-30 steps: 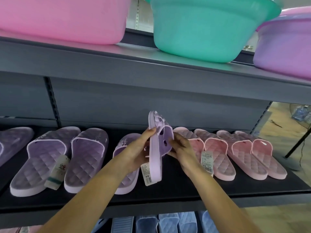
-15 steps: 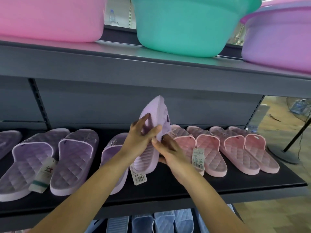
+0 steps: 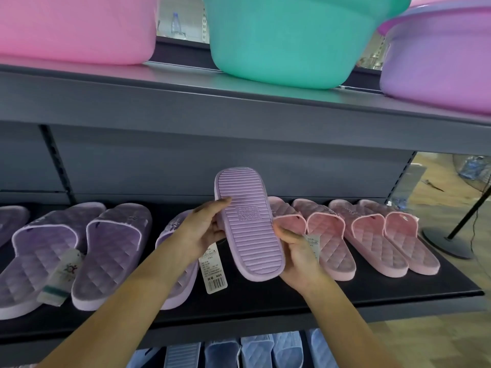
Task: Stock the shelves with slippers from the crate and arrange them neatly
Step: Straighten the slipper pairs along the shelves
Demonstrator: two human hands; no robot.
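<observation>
You have turned the lilac rubber slipper [image 3: 249,229] since half a second ago: its ribbed sole now faces you, where the quilted footbed showed before. It stands nearly upright at the centre of the frame, toe up, heel low over the black shelf board [image 3: 398,296]. Your left hand [image 3: 202,235] grips its left edge, thumb laid across the sole and fingers curled behind. Your right hand [image 3: 300,256] holds the lower right edge, thumb on the rim, fingers hidden behind it. A white barcode tag [image 3: 214,272] hangs at its lower left. Bare board shows under the heel, between a matching lilac slipper [image 3: 172,229] behind your left forearm and the nearest pale pink quilted slipper [image 3: 332,243] just right of your right hand. The toe sits well below the front edge of the grey upper shelf [image 3: 239,110].
</observation>
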